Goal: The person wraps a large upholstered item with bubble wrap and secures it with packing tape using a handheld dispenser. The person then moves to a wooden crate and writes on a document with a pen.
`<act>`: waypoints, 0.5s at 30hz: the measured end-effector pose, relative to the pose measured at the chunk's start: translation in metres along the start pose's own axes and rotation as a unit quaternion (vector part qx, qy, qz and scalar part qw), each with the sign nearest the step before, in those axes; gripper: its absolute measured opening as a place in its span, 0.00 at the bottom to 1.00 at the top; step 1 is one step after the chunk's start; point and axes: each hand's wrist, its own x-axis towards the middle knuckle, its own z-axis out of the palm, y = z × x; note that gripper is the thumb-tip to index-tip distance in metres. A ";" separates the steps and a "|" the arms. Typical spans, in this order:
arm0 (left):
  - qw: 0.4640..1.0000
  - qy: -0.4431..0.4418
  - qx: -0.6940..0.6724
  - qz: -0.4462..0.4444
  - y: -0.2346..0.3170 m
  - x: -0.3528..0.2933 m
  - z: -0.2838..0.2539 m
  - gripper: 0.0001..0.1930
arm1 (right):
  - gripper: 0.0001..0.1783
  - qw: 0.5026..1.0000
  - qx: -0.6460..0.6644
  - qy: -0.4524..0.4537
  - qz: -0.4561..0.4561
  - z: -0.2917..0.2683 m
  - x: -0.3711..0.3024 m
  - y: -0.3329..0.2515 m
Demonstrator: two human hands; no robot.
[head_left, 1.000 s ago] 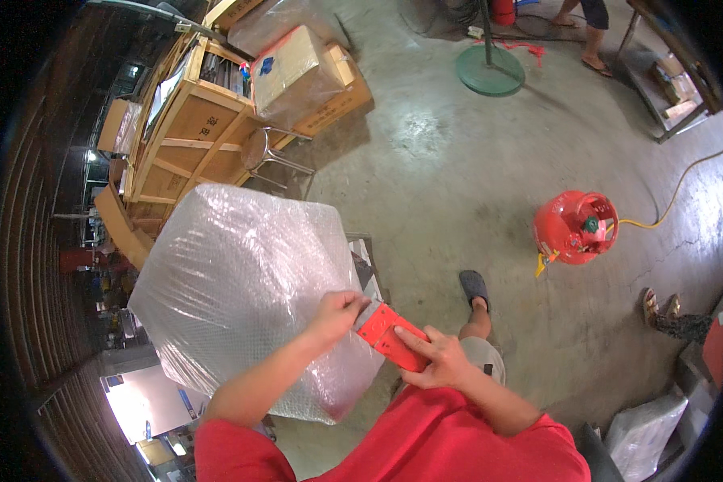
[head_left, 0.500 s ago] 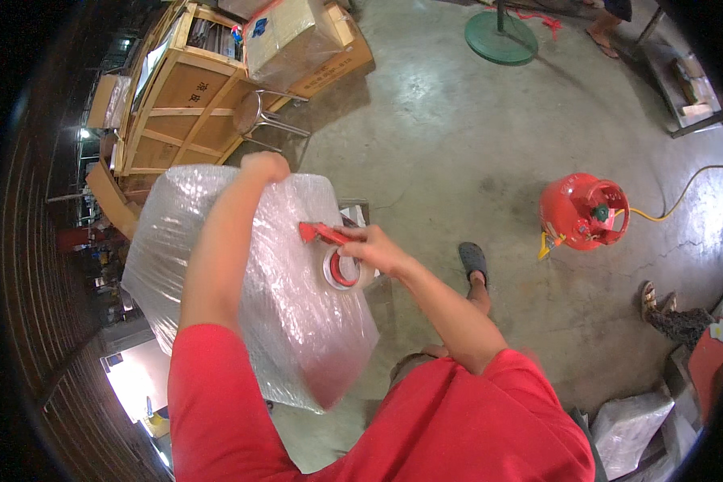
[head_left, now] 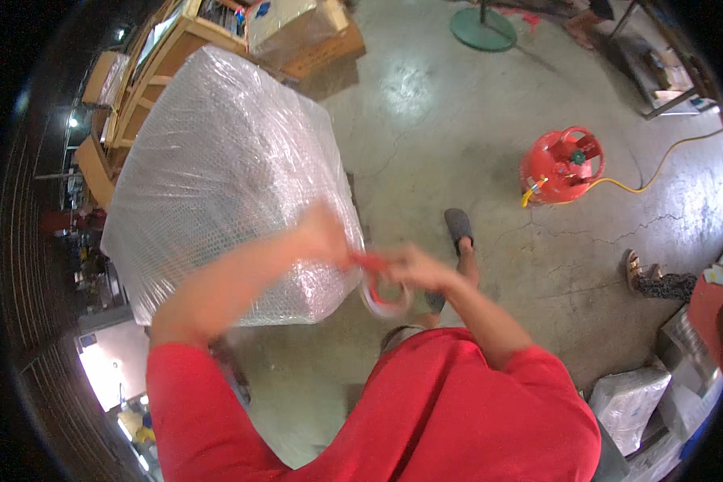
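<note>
A large box-shaped bundle [head_left: 241, 153] wrapped in clear bubble wrap stands tilted in front of me on the left. My right hand [head_left: 414, 267] grips a red tape dispenser [head_left: 371, 262] with a roll of tape hanging below it, just off the bundle's near right edge. My left hand [head_left: 325, 233] reaches across the wrap to the front of the dispenser. Motion smears its fingers, so whether they hold the tape end is not visible.
A red gas cylinder [head_left: 561, 166] with a yellow hose stands on the concrete floor to the right. Wooden crating [head_left: 193, 36] and cardboard boxes [head_left: 289, 32] are behind the bundle. Another person's sandalled foot [head_left: 635, 269] shows at right, near wrapped packages [head_left: 631, 402].
The bundle has tipped and turned, its far end now higher in view. My left hand has come back from its far edge to the dispenser, which has moved right and nearer me.
</note>
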 end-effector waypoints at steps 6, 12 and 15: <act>0.997 -0.021 0.073 0.018 0.088 -0.013 0.078 0.40 | 0.36 0.966 -0.242 -0.046 0.074 0.032 -0.053 -0.009; 0.985 0.083 0.132 0.079 0.099 -0.062 0.098 0.28 | 0.35 0.923 -0.246 -0.267 0.128 0.017 -0.055 0.000; 0.836 0.434 -0.331 0.050 0.098 -0.091 0.131 0.17 | 0.45 0.924 0.027 0.377 -0.061 0.046 -0.069 0.035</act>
